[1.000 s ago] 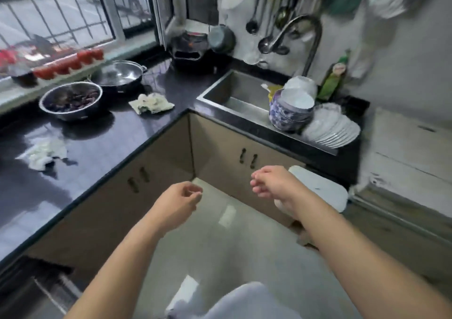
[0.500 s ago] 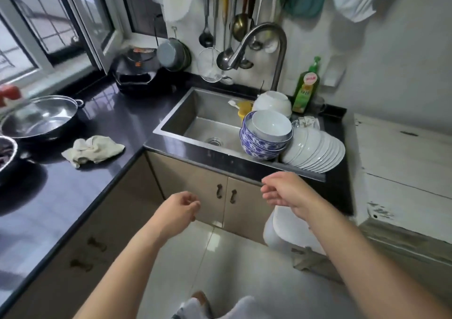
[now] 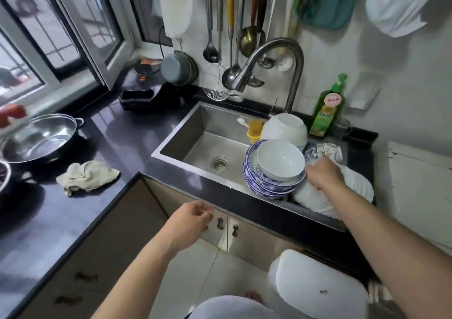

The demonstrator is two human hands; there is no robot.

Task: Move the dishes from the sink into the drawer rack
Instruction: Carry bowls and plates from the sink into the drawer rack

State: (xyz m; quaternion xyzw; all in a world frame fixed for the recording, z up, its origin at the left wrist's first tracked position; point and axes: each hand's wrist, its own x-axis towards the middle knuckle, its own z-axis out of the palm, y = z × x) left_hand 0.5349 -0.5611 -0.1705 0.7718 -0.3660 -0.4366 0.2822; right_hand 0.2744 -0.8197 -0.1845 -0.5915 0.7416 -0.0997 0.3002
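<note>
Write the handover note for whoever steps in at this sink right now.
Right hand: resting on the row of white plates leaning at the right end of the steel sink; grip hidden.
Left hand: loosely curled, holding nothing, in front of the cabinet doors.
Dishes: stacked blue-patterned bowls with a white bowl on top, an upturned white bowl behind.
Done: nothing moved; all dishes are in the sink.
Left: everything. No drawer rack in view.

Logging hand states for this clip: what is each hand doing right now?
Left hand: loosely curled, holds nothing, in front of the cabinet door.
Right hand: on the plates in the sink; grip cannot be told.
</note>
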